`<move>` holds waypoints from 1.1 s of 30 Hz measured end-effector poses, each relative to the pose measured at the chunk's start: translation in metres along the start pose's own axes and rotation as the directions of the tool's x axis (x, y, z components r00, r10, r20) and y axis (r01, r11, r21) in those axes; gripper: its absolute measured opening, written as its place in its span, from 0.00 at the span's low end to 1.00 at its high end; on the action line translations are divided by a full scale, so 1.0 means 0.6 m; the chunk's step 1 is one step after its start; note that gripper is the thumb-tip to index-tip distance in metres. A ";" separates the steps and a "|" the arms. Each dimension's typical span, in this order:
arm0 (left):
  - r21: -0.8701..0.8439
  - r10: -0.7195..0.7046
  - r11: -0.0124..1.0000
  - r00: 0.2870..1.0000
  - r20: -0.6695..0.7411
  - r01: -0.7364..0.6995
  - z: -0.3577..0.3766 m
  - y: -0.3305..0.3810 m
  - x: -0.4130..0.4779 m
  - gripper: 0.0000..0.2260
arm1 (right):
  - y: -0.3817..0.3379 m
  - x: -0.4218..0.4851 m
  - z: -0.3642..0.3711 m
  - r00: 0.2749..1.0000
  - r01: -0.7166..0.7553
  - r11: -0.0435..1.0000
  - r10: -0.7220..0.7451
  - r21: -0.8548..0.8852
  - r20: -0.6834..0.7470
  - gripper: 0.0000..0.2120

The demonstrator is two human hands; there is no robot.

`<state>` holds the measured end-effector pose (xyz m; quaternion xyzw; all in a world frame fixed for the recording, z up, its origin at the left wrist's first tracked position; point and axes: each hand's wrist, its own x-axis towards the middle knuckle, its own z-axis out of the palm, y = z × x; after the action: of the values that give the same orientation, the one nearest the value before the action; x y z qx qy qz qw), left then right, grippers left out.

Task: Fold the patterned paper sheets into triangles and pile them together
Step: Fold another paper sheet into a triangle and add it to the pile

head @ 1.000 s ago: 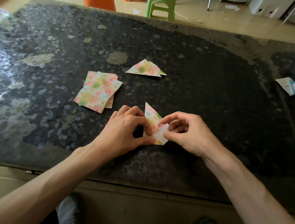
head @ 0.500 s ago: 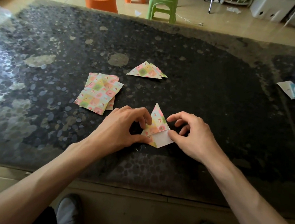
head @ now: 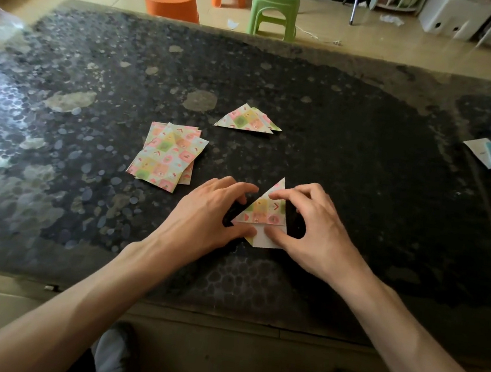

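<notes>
Head view: your half-folded sheet (head: 265, 212) lies flat on the counter (head: 362, 168) near the front edge, between your hands. It's a patterned triangle with a white strip along the bottom. Your left hand (head: 210, 212) holds its left side, thumb on the lower corner, fingers curled at the edge. Your right hand (head: 316, 227) holds the right side, index tip near the top point, thumb on the white strip. The stack of flat sheets (head: 168, 155) sits just left, and the pile of folded triangles (head: 247, 120) is further back.
</notes>
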<state>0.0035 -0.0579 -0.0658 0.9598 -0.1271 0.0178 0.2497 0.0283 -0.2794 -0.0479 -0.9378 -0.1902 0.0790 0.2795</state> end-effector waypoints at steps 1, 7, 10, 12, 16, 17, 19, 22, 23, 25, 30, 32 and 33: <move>-0.011 -0.002 1.000 1.000 0.005 0.002 0.001 0.000 0.001 0.31 | 0.000 0.000 0.002 0.999 0.038 0.998 -0.039 -0.052 -0.015 0.24; -0.058 0.011 0.998 1.000 0.012 -0.010 0.005 -0.003 0.006 0.30 | 0.002 -0.001 0.012 0.970 0.179 0.960 -0.208 -0.214 -0.122 0.16; -0.076 0.027 0.997 1.000 0.012 -0.026 0.005 0.000 0.006 0.28 | -0.001 -0.005 0.015 0.921 0.260 0.915 -0.331 -0.307 -0.205 0.10; -0.091 0.040 0.995 0.999 0.007 -0.039 0.005 0.004 0.004 0.26 | -0.003 -0.004 0.014 0.895 0.285 0.886 -0.382 -0.366 -0.228 0.08; -0.107 0.037 0.993 0.999 -0.028 -0.039 0.004 0.014 -0.002 0.17 | -0.007 -0.002 0.010 0.880 0.308 0.881 -0.408 -0.360 -0.245 0.08; -0.108 0.041 0.993 0.998 -0.037 -0.045 0.003 0.016 -0.003 0.16 | -0.009 -0.003 0.010 0.887 0.291 0.892 -0.387 -0.347 -0.251 0.10; -0.112 0.043 0.993 0.998 -0.042 -0.047 0.003 0.017 -0.005 0.16 | -0.012 -0.004 0.012 0.904 0.213 0.919 -0.315 -0.332 -0.289 0.15; -0.082 0.058 0.995 0.998 -0.032 -0.061 0.003 0.017 -0.007 0.20 | -0.012 -0.003 0.011 0.906 0.087 0.971 -0.169 -0.222 -0.388 0.16; -0.040 0.090 0.995 0.996 -0.028 -0.091 0.002 0.018 -0.008 0.23 | -0.010 -0.002 0.012 0.912 0.058 0.981 -0.128 -0.186 -0.390 0.15; 0.042 0.175 0.984 0.984 -0.033 -0.173 0.002 0.019 -0.012 0.28 | -0.003 0.000 0.017 0.934 0.038 0.989 -0.087 -0.146 -0.345 0.13; -0.005 0.219 0.976 0.974 -0.056 -0.220 0.001 0.017 -0.013 0.24 | 0.002 0.002 0.030 0.957 0.114 0.987 -0.141 -0.114 -0.255 0.09; -0.004 0.220 0.975 0.973 -0.067 -0.221 0.002 0.013 -0.014 0.21 | 0.004 0.005 0.033 0.962 0.135 0.983 -0.160 -0.124 -0.222 0.11; 0.015 0.222 0.975 0.972 -0.081 -0.222 0.003 0.011 -0.015 0.20 | 0.004 0.006 0.035 0.966 0.138 0.982 -0.162 -0.129 -0.201 0.12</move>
<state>-0.0069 -0.0620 -0.0651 0.9388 -0.2232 0.0856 0.2482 0.0271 -0.2697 -0.0669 -0.9381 -0.2343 -0.0533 0.2494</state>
